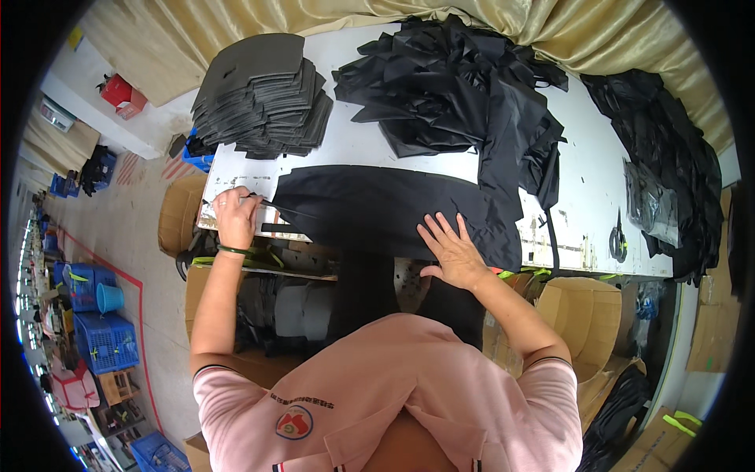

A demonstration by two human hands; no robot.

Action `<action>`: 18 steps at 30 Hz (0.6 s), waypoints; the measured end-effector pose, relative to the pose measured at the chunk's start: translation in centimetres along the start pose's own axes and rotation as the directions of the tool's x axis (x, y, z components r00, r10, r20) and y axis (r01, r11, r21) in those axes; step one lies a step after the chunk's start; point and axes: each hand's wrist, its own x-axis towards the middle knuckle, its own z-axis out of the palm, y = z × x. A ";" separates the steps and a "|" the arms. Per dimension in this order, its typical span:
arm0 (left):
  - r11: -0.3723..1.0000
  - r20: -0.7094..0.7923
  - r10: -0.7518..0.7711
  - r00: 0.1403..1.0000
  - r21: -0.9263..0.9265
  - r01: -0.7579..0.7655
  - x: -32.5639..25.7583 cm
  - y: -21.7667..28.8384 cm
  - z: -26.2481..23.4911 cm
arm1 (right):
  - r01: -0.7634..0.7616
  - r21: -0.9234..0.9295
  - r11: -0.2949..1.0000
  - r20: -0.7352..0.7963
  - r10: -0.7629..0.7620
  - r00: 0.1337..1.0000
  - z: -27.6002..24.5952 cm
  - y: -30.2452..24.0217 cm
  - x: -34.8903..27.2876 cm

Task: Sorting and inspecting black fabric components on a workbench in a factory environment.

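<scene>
**Black fabric panel spread at the bench's near edge, both hands engaged**

The black fabric panel [377, 212] lay flat on the white table [598, 197], its near edge hanging over the table's front toward the person. The right hand [452, 252] rested on it palm down, fingers spread and released, gripping nothing. The left hand [236, 216] was clenched on a thin strip [275, 206] at the panel's left corner; whether it also held a tool could not be told.

The panel appeared light, thin and limp, likely to slide and wrinkle on the smooth top. In my judgement it is best taken at a corner or along an edge, with a flat palm steadying the middle.

A stack of dark stiff cut pieces [259, 94] sat behind the left hand, a heap of black fabric [456, 86] behind the panel, and scissors [619, 236] lay well apart to the right.
</scene>
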 end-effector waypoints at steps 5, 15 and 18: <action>0.997 -0.311 0.077 0.947 0.049 -0.065 2.4 3.5 -1.8 | 0.070 0.344 0.936 -0.184 -0.006 0.983 -4.2 -1.2 3.0; 0.897 -0.274 0.272 0.923 -0.276 -0.346 10.4 9.1 -5.2 | 0.179 0.981 -0.076 -0.190 -0.181 0.965 -9.5 -7.1 13.4; 0.991 -0.190 0.000 0.982 -0.134 -0.026 14.8 1.0 -7.9 | 0.117 0.993 0.000 -0.117 0.033 0.993 -10.1 -6.6 12.3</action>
